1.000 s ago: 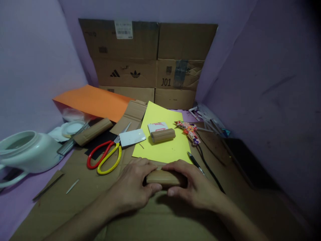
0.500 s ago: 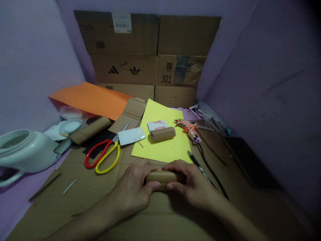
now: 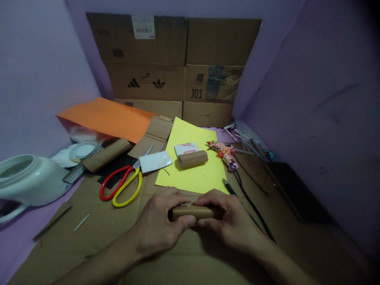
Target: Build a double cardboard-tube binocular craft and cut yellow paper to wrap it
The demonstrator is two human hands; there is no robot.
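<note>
A short rolled cardboard tube lies crosswise between my two hands, low over the cardboard mat. My left hand is closed round its left end, thumb along the near side. Round the right end my right hand is closed, fingers over the top and thumb in front. Just beyond, a second small cardboard roll rests on a yellow sheet beside a white card with pink marks. Scissors with red and yellow handles lie left of the sheet, near a white card.
A white ceramic pot stands at the left, beside a larger cardboard roll. On the right are a pen, a patterned glue gun with its black cord, and a dark phone. Orange paper lies behind.
The cardboard tube has turned slightly in my hands, and a pale edge now shows at its top. My left thumb has slid a little to the right.
</note>
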